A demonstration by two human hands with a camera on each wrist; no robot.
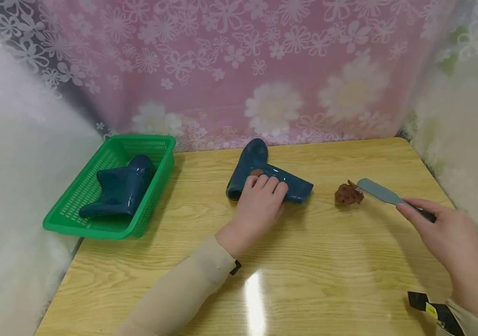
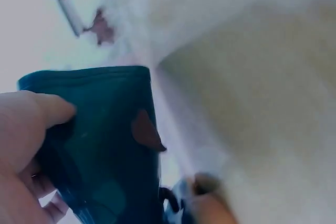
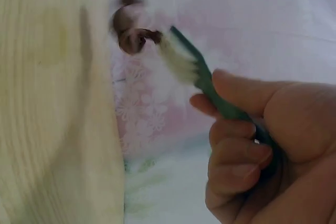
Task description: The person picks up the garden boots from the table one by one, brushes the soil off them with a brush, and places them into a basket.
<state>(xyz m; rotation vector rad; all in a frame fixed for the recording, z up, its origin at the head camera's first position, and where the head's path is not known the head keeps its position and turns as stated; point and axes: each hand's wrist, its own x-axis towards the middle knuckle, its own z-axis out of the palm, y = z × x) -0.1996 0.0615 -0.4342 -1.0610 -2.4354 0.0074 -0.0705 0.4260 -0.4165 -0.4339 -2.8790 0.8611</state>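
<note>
A dark blue rain boot (image 1: pixel 249 158) lies on its side on the table, with my left hand (image 1: pixel 261 198) gripping its shaft. In the left wrist view my thumb presses the boot's shaft (image 2: pixel 105 129), below the opening, and a brown patch (image 2: pixel 146 131) clings to the boot. My right hand (image 1: pixel 453 233) holds a brush (image 1: pixel 379 190) by its dark handle, apart from the boot. In the right wrist view the brush has a green back (image 3: pixel 191 51) and pale bristles (image 3: pixel 178 64). A crumpled brown lump (image 1: pixel 349 193) touches the brush's tip.
On the left, a green plastic basket (image 1: pixel 155 200) holds a second dark blue boot (image 1: pixel 123 191). The wooden table (image 1: pixel 306 261) ends at a pink floral curtain (image 1: pixel 222 70) behind, with pale cloth (image 1: pixel 469 116) along the right side.
</note>
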